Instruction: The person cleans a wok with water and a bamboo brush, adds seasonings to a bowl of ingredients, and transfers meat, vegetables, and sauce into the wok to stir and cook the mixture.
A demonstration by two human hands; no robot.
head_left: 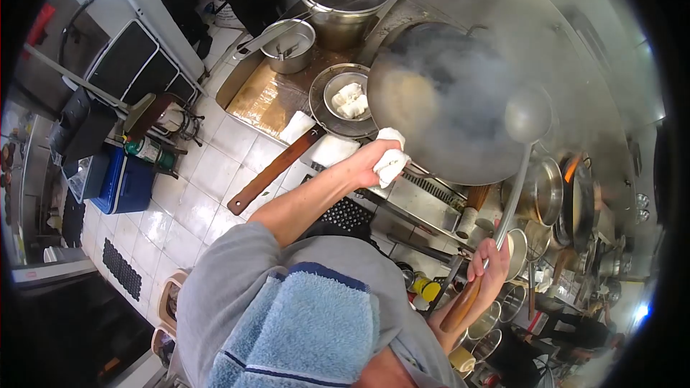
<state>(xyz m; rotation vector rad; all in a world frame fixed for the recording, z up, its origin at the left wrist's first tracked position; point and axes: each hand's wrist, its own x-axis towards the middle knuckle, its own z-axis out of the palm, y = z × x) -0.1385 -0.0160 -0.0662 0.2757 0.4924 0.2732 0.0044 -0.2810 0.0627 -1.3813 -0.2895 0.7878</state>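
A large steaming wok (460, 145) sits on the stove, with a pale yellowish patch showing dimly through the steam inside. My left hand (366, 163) is closed around a folded white cloth (392, 165) at the wok's near left rim; whether a handle lies under the cloth is hidden. In my right hand (489, 262) is a long ladle (512, 197), gripped where the metal shaft meets its wooden handle. The ladle's bowl is up over the wok's right side, blurred by steam.
Left of the wok, a strainer (316, 111) with a wooden handle carries a small bowl of white cloths. Behind it stand a steel pot (289, 50) and a larger pot (345, 25). Pans (575, 201) crowd the right. People stand at the upper left. A folding step stool (136, 57) is left.
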